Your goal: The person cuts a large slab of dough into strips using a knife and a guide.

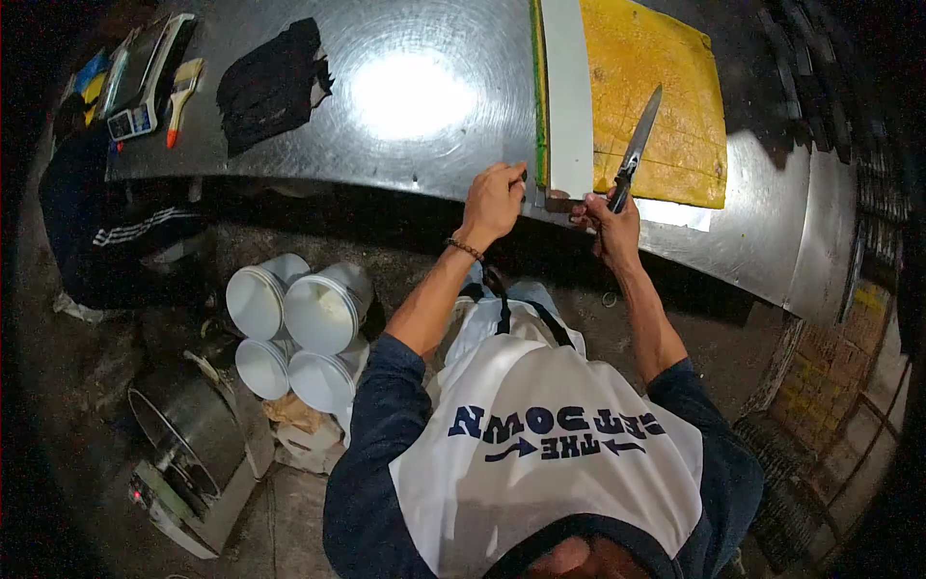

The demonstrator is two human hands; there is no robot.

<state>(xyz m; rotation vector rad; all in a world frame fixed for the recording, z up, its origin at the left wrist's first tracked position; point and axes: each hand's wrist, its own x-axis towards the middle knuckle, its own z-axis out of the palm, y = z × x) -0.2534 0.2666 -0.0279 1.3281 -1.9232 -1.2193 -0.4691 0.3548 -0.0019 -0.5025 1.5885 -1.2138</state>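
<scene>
My right hand (615,232) is closed around the black handle of a knife (639,140). Its blade points away from me, over a yellow slab (666,68) scored with faint lines. Fingers of that hand are close to the near end of a long white strip (571,106), which lies along the slab's left side. A thin green-and-yellow edge (540,87) runs beside the strip. My left hand (494,203) is closed at the table's front edge, left of the strip. A small dark bit shows at its fingertips, too small to name.
The shiny metal table (434,145) bears a crumpled black cloth (275,87), a brush (183,101) and a digital scale (135,121). Stacked white buckets (323,314) and a metal bowl machine (183,434) stand on the floor at left. Dark stacked pieces (810,87) are at right.
</scene>
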